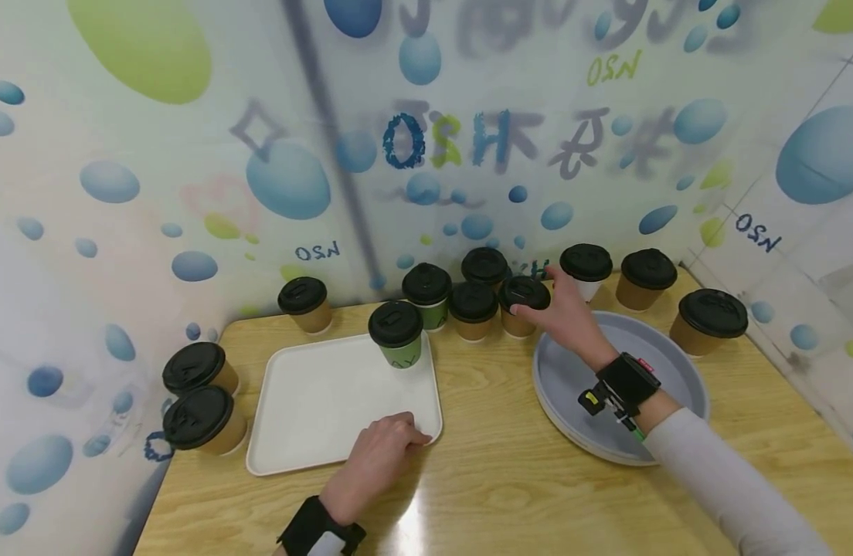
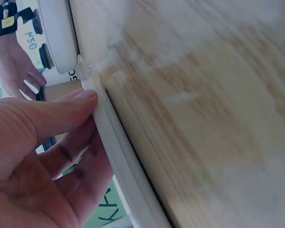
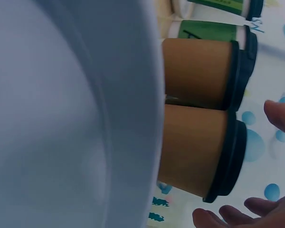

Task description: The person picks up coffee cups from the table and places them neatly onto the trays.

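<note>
My left hand pinches the near right corner of a white rectangular tray. The left wrist view shows the thumb against the tray's rim. One green cup with a black lid stands upright on that tray, at its far right corner. My right hand reaches over a round grey-blue plate. Its thumb and fingers are spread beside a brown lidded cup. In the right wrist view a gap shows between the fingertips and the brown cup's black lid.
Beside that brown cup stand another brown cup and a green cup, with one more lidded cup behind. A white cup and brown cups stand behind and right of the plate. Two brown cups stand left of the tray.
</note>
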A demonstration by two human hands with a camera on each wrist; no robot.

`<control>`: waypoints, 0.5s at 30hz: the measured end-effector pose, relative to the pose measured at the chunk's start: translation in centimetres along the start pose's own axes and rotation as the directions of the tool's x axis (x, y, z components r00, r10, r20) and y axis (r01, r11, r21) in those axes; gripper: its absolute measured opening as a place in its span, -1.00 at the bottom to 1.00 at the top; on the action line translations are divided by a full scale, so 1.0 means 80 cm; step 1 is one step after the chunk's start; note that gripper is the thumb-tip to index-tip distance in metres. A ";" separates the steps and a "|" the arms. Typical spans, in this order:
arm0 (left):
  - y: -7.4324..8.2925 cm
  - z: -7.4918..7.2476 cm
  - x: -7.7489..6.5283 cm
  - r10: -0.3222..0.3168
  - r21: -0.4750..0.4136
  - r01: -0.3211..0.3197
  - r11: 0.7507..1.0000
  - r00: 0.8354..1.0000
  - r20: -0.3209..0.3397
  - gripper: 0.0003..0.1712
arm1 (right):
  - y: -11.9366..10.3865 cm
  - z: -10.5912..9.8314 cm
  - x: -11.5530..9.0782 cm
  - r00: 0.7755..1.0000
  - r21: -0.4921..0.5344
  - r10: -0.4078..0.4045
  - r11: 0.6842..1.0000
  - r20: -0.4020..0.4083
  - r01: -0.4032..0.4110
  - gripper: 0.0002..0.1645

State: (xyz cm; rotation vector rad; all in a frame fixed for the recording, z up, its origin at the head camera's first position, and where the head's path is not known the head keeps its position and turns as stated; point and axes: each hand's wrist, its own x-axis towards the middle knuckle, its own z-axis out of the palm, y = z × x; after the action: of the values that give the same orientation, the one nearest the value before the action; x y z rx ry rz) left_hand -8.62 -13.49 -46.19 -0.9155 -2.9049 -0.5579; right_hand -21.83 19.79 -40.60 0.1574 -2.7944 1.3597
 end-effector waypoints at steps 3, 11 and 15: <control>-0.001 0.000 -0.001 0.001 0.000 -0.001 1.000 1.000 0.005 -0.69 | 0.004 0.006 0.008 1.000 -0.037 -0.012 0.999 0.014 0.012 0.28; -0.001 -0.002 -0.001 -0.012 -0.003 0.012 1.000 1.000 0.026 -0.69 | 0.011 0.014 0.024 0.997 -0.117 -0.009 0.993 0.076 0.017 0.35; 0.001 -0.003 -0.001 -0.010 -0.003 0.010 1.000 1.000 0.025 -0.70 | 0.012 0.020 0.029 0.995 -0.143 -0.003 0.990 0.102 0.018 0.35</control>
State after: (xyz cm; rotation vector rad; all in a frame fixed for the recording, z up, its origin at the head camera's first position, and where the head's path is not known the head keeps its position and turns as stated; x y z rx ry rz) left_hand -8.52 -13.58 -45.96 -0.9159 -2.9331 -0.5562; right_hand -24.19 18.92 -42.19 0.2437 -2.9573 1.1748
